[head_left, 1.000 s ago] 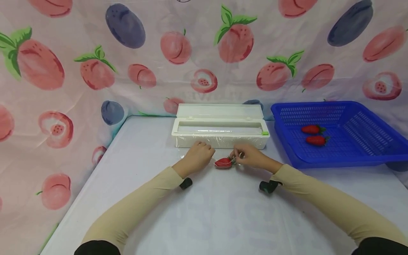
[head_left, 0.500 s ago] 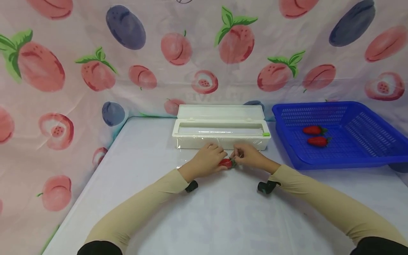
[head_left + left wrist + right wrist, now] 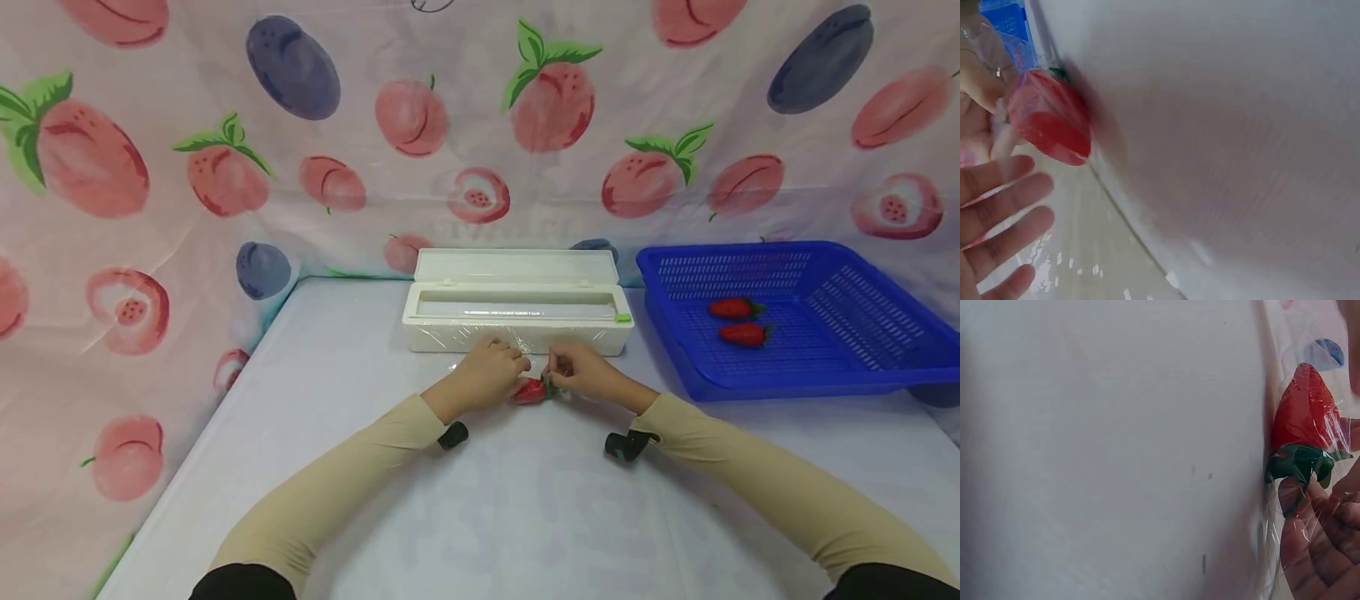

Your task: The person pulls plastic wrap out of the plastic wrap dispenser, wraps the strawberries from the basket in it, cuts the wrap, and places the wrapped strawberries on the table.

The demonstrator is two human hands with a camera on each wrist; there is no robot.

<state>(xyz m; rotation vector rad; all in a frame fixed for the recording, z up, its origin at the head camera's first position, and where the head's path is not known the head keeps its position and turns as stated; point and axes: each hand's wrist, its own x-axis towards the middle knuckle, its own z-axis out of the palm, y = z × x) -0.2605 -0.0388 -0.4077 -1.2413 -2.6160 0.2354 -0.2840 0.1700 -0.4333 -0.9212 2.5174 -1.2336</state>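
A red strawberry (image 3: 530, 391) with green leaves, wrapped in clear cling film (image 3: 1335, 427), lies between the two hands in front of the dispenser. At its pointed end is my left hand (image 3: 489, 372), which hides part of it in the head view. Spread, slightly bent fingers (image 3: 1013, 203) of that hand show beside the fruit in the left wrist view. My right hand (image 3: 581, 368) pinches the film at the leafy end, thumb and forefinger together. Film covers some of its fingers (image 3: 1319, 550) in the right wrist view.
Behind the hands stands a white cling film dispenser (image 3: 517, 333), lid up, with a green slider (image 3: 622, 318) at its right. A blue plastic basket (image 3: 795, 387) at the right holds two strawberries (image 3: 742, 335). A fruit-print cloth (image 3: 480, 108) hangs behind the white table (image 3: 517, 517).
My left hand has moved right, up to the strawberry, and now covers its tip. The strawberry has shifted slightly toward me. My right hand has stayed at the leafy end.
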